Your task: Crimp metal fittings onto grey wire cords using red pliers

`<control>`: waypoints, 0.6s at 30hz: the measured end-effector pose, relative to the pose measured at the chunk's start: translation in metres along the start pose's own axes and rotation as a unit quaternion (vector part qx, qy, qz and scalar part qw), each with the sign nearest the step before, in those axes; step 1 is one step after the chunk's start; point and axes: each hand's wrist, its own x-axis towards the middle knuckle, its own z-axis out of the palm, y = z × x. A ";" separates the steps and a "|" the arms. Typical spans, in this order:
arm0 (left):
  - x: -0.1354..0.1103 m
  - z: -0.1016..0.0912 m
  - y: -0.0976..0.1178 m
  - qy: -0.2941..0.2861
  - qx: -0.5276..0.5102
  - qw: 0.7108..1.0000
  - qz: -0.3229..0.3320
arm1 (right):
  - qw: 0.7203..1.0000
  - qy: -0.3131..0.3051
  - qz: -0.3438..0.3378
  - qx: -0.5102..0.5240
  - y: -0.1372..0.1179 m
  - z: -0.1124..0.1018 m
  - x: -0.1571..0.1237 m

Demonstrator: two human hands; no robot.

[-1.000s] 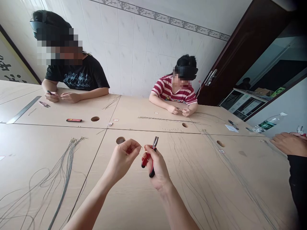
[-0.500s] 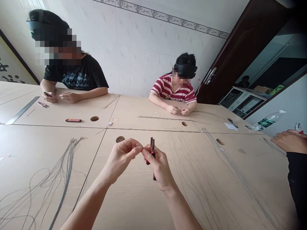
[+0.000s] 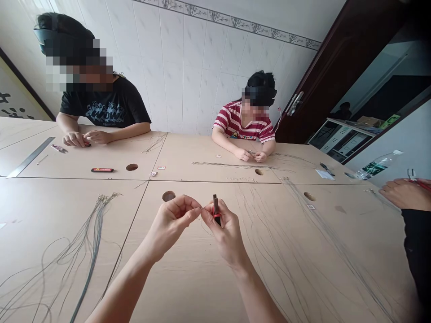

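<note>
Above the middle of the table, my left hand [image 3: 178,220] pinches a thin cord [image 3: 206,228], of which only a short loop shows below the fingers. Its fingertips meet those of my right hand [image 3: 225,229], whose thumb and forefinger are pinched at the same spot. Held in my right hand is a pair of red-and-black pliers [image 3: 216,208], jaws pointing up and handles mostly hidden by the palm. Any small part between the fingertips is too small to make out. To the left lies a bundle of grey cords [image 3: 96,229] with metal clasps at its far end.
Loose cords [image 3: 269,242] spread over the table [image 3: 182,287] on the right. Across sit two people, one in a black shirt [image 3: 104,105], one in a striped shirt [image 3: 232,119]. A co-worker's hand [image 3: 404,195] with pliers is at far right, near a bottle [image 3: 379,166]. A steel ruler [image 3: 32,157] lies left.
The pliers in my right hand have turned, their jaws now looking closed and the handles more covered by the hand. My fingertips stay together at nearly the same place.
</note>
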 end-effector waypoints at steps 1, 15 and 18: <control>0.000 0.001 0.000 -0.003 -0.009 1.000 0.000 | 1.000 0.003 -0.010 -0.012 -0.001 0.000 0.000; 0.002 0.000 -0.003 0.010 -0.004 0.999 -0.038 | 0.994 0.030 -0.071 -0.084 0.000 -0.001 0.000; 0.002 -0.001 -0.002 0.003 -0.014 0.998 -0.055 | 0.991 0.032 -0.084 -0.099 -0.001 -0.002 -0.001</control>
